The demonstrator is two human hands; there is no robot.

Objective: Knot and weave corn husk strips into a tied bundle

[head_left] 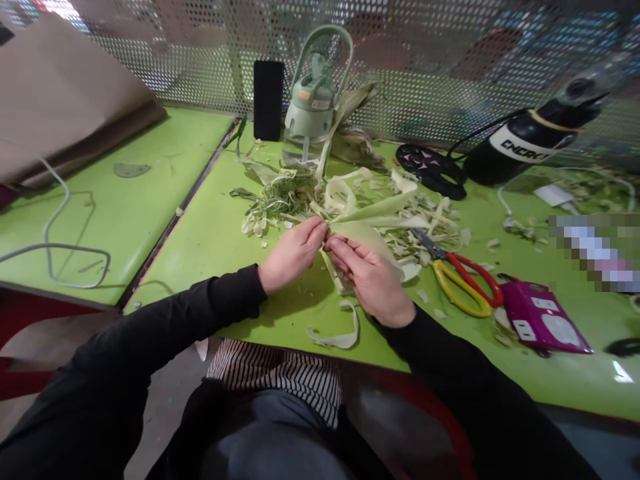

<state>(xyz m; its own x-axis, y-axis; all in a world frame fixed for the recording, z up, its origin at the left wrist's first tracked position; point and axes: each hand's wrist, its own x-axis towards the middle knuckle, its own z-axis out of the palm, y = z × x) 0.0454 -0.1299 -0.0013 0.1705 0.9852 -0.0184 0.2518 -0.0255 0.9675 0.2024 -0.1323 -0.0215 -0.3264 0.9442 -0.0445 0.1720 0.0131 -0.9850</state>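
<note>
My left hand (293,255) and my right hand (373,280) meet above the green table (210,233), both pinched on a pale green leaf strip (370,223) that stretches away to the right. A thin piece of the strip hangs down between the hands. Behind them lies a heap of leaf cuttings and shreds (285,197). A curled strip (340,333) rests near the table's front edge.
Red and yellow scissors (467,280) and a purple box (543,323) lie right of my hands. A pale green water bottle (313,107), a black phone (269,100) and a black bottle (530,143) stand by the perforated back wall. Brown paper (60,93) and a white cable (55,220) lie left.
</note>
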